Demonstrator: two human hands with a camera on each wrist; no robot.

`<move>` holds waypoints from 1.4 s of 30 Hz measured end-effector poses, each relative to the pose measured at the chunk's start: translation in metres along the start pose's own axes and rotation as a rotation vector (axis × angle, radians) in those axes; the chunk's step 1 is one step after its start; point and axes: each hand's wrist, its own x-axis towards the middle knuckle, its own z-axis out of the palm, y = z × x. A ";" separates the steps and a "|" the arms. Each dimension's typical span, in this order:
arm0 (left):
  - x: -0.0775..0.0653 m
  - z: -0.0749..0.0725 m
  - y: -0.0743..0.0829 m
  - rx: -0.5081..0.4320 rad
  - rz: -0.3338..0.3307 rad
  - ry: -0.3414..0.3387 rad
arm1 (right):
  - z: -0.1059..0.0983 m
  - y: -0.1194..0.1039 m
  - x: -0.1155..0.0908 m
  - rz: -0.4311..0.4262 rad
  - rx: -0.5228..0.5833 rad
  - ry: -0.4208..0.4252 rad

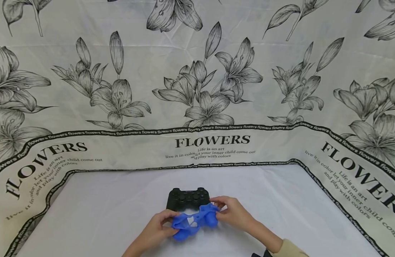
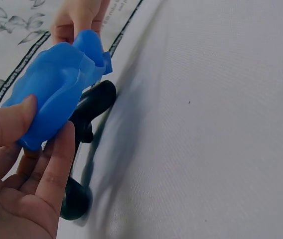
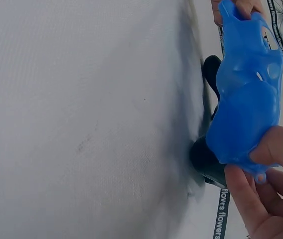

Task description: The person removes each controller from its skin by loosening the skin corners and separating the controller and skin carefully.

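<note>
A blue silicone controller cover (image 1: 202,215), soft and with cut-out holes, is held above the table between both hands. My left hand (image 1: 158,228) pinches its left end between thumb and fingers. At the other end, my right hand (image 1: 233,214) pinches the edge of the cover, as the right wrist view also shows on the blue cover (image 3: 248,99). Just behind it, a black game controller (image 1: 188,198) lies on the white cloth with its buttons and sticks facing up. The cover hides the controller's near right part in the head view.
A white cloth covers the table (image 1: 114,200). Flower-printed fabric (image 1: 210,150) stands along the back and both sides. Near the bottom edge, by the right sleeve (image 1: 289,248), a small dark object (image 1: 266,253) shows only in part.
</note>
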 end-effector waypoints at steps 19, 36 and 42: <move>0.002 -0.008 -0.002 0.009 -0.044 0.070 | -0.002 -0.009 0.003 -0.006 -0.072 0.018; -0.004 -0.022 -0.009 -0.092 0.052 -0.134 | -0.027 0.004 0.001 -0.117 0.388 -0.531; -0.003 -0.021 -0.010 -0.125 0.054 -0.181 | -0.029 0.004 0.002 -0.225 0.386 -0.612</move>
